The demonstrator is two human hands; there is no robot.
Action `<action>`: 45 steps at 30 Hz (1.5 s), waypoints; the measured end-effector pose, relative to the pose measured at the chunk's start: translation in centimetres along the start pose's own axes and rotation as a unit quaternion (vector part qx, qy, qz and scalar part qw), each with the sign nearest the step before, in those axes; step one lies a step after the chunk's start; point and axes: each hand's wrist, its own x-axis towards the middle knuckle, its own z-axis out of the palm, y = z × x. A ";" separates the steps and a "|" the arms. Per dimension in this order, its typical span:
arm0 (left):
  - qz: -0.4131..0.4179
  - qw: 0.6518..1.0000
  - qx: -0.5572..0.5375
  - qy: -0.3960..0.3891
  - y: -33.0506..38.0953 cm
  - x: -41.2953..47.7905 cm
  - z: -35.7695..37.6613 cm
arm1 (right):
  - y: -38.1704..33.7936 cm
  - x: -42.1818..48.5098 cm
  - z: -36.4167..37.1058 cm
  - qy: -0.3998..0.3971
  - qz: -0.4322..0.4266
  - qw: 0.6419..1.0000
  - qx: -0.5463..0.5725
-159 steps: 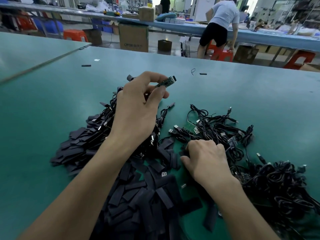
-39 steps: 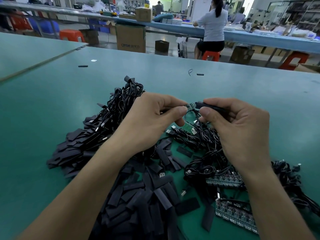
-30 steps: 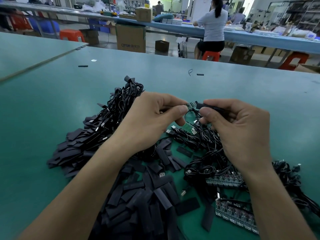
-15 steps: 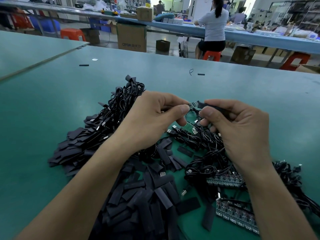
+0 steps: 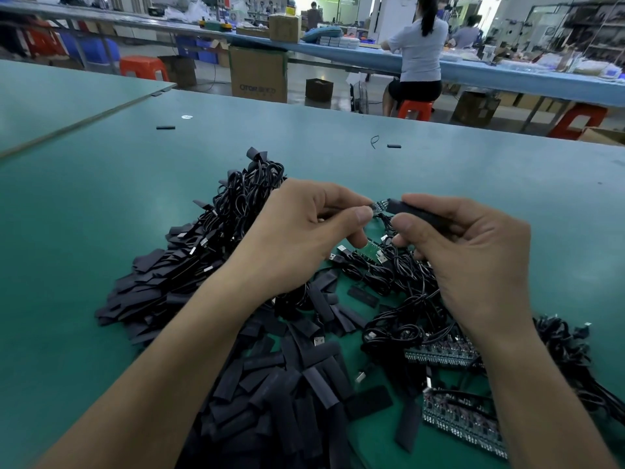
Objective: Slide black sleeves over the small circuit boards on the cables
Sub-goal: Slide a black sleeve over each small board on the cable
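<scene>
Black flat sleeve (image 5: 419, 213), pinched by right hand (image 5: 473, 265) fingers, is facing small dark circuit board (image 5: 378, 206) pinched by left hand (image 5: 297, 242); a skewed mouth risks snagging components.

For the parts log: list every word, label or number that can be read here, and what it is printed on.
"OTOR": on the front of the cardboard box by the far bench; the print after it is too blurred to read.
Markings on the held small circuit board: too small to read.
Print on the board strips on the table: too small to read.
Labels on the packs on the far bench: too blurred.
</scene>
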 end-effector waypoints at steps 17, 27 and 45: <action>-0.021 0.997 -0.013 -0.077 -0.4 0.1 0.0 | 0.8 0.2 -1.0 -0.156 -0.013 0.987 0.031; 0.000 0.999 0.027 0.039 -0.7 0.0 0.3 | 1.3 0.3 -0.6 -0.073 0.011 0.997 0.032; -0.026 0.997 0.064 -0.033 -0.9 0.2 0.1 | 0.9 0.0 -0.2 -0.080 0.004 0.997 0.021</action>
